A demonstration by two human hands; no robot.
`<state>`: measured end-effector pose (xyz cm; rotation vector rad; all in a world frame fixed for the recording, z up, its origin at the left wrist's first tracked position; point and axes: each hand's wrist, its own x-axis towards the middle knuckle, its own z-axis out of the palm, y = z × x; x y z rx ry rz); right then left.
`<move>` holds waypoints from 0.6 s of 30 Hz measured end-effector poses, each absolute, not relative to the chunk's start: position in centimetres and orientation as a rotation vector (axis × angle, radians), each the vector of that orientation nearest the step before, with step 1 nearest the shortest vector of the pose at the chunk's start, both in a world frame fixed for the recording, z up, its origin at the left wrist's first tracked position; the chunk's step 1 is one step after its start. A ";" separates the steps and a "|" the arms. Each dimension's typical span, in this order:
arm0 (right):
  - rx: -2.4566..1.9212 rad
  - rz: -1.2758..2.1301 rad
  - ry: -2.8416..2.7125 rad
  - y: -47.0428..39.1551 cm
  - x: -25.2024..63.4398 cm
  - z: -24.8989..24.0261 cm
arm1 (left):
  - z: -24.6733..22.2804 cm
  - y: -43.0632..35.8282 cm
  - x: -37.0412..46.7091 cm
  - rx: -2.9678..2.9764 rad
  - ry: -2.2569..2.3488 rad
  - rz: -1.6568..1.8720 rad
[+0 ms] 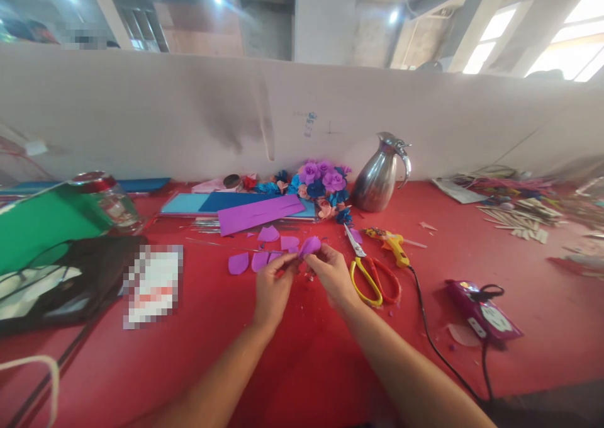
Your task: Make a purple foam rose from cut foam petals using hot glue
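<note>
Over the middle of the red table, my left hand (275, 281) and my right hand (331, 269) meet at a small purple paper flower (310, 247). The fingers of both hands are pinched at its base, and a thin wire or stem runs off to the left from my left fingertips. Cut purple paper petals (238, 264) lie just left of and behind my left hand. A long purple paper strip (259, 214) rests on blue sheets behind them. To the right of my right hand are scissors (367, 270) with one yellow and one red handle.
A yellow glue gun (396, 249) trails its cord to a purple power strip (491, 318). Behind stand a metal jug (380, 179) and a bunch of paper flowers (325, 185). At left are a glass jar (106, 201) and a dark bag (89, 277); wooden sticks (519, 218) lie at right.
</note>
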<state>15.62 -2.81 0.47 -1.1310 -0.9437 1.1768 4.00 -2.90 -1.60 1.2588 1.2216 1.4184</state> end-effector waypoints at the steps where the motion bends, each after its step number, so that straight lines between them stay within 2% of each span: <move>1: -1.131 1.180 -0.938 -2.8 15.6 0.5 | -1.5 -3.0 4.0 1.281 1.228 1.426; 18: -1.116 1.285 -0.869 -2.9 16.2 1.0 | -0.9 -3.2 3.2 1.630 1.121 1.474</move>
